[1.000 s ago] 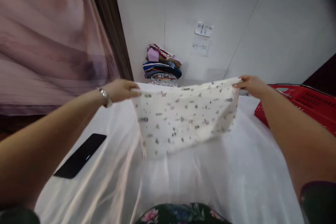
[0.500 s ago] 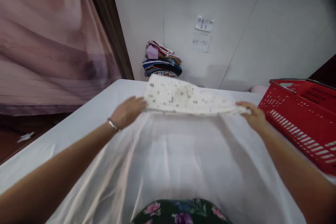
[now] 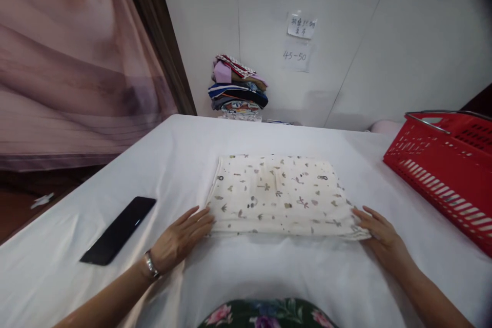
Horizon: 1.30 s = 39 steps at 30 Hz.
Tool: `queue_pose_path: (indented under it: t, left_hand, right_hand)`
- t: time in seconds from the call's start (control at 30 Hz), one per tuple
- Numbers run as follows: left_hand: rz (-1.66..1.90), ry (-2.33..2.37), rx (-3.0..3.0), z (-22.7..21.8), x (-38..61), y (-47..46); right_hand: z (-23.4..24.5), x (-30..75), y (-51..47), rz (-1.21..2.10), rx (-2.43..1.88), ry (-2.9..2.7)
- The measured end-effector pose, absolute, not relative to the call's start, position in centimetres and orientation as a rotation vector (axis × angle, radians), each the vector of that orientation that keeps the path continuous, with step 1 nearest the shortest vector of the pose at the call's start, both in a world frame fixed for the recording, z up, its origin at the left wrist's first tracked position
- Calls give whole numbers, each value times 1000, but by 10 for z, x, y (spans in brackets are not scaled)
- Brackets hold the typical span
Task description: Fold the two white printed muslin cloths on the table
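Note:
A folded cream cloth (image 3: 277,195) with small printed plants and figures lies flat on the white-covered table (image 3: 292,266). My left hand (image 3: 180,238), a silver bracelet at its wrist, touches the near left corner with fingers stretched out and slightly apart. At the near right corner, my right hand (image 3: 382,236) rests its spread fingers on the cloth's edge. The thumbs are mostly hidden. A black phone (image 3: 118,230) lies to the left of my left hand.
A red plastic basket (image 3: 438,174) with a metal handle stands at the right. Several folded fabrics form a stack (image 3: 238,89) against the back wall, where handwritten paper notes (image 3: 296,56) hang. A pink curtain (image 3: 77,61) drapes at the left.
The cloth has come down from its raised position and toward me, and now lies flat. Both hands have moved nearer with it, their fingers now spread at its corners. The phone has come into view.

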<state>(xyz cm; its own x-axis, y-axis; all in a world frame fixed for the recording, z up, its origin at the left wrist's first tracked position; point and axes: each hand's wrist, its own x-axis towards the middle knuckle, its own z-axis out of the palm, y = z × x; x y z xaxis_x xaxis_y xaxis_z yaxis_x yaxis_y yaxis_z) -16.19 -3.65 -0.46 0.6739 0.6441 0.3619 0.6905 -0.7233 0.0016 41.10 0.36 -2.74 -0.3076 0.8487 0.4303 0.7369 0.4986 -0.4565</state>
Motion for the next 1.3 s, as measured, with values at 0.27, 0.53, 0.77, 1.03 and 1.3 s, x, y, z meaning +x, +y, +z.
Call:
queue_pose_path:
  t: [0.27, 0.53, 0.77, 1.03, 1.3]
  left_hand:
    - [-397, -1387, -2903, 17, -156, -43]
    - [-540, -1758, -2624, 33, -86, 33]
    - [-208, -2105, -2497, -13, -96, 63]
    - [-195, -2241, -2514, 10, -90, 70]
    - [-208, -2136, -2445, 14, -57, 137]
  right_hand:
    - [-16, 422, 5, 258, -1500, -2289]
    - [28, 283, 56, 281, -1539, -2375]
    - [-20, 312, 93, 67, -2026, -2390]
    - [-5, 299, 97, 88, -2002, -2422]
    - [10, 228, 162, 218, -1790, -2524]
